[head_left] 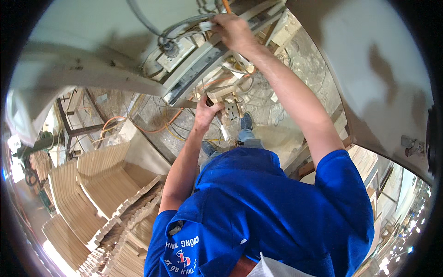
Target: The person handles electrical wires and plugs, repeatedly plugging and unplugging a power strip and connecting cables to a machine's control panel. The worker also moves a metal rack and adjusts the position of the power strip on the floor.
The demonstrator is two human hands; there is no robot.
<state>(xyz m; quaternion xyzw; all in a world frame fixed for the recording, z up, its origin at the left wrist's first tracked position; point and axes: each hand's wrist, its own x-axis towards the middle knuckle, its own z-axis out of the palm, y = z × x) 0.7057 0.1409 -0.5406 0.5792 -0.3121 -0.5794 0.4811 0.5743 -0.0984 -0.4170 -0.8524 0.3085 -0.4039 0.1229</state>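
Note:
My right hand (234, 33) is raised at the top middle, its fingers closed at a grey cable (187, 21). A small white piece (206, 26), perhaps a plug, shows at the fingertips; its exact kind is unclear. Lower down, my left hand (206, 113) grips the left edge of a pale power strip (232, 111) with dark socket holes. The thumb lies on its side, while the other fingers are partly hidden. A light wooden block (222, 93) is right above the strip. A white piece (224, 132) hangs below it.
A metal beam (198, 69) crosses diagonally between my hands. At the upper left, a grey plug (170, 48) sits in a white socket box (183, 51). Orange hoses (171, 121) and cables trail over the floor. Stacked curved wooden parts (104, 175) stand at left; a large pale panel (374, 69) rises at right.

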